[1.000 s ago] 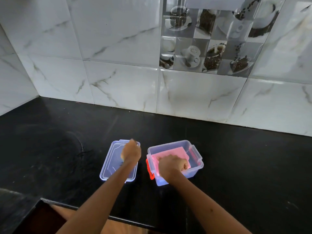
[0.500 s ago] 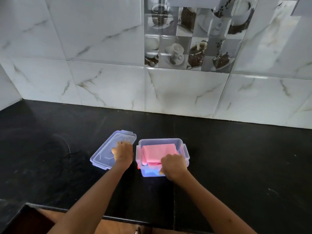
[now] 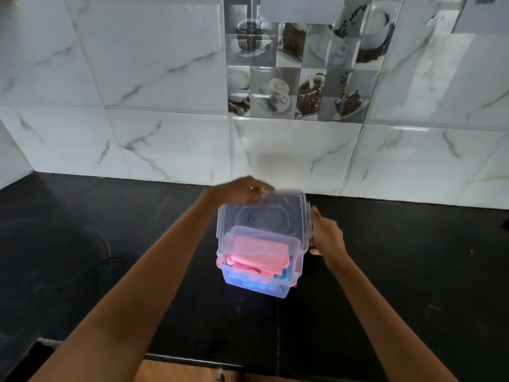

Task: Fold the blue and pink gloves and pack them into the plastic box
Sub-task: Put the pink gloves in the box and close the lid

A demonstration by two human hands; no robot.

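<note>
Head view: the left hand [image 3: 239,191] grips the far left edge of the clear lid [image 3: 263,216], its fingers [image 3: 259,192] curled over the rim and pinching it, so the lid tilts above the plastic box [image 3: 257,279]. The right hand [image 3: 326,234] is at the lid's right side, its fingers [image 3: 315,216] bent against the edge; whether they clamp it I cannot tell, as motion blurs them. Below and nearer than both sets of fingers, the box rests on the black desk [image 3: 110,271]. Inside, the folded pink glove [image 3: 259,255] lies on top of the blue glove [image 3: 256,282], seen through the box wall.
</note>
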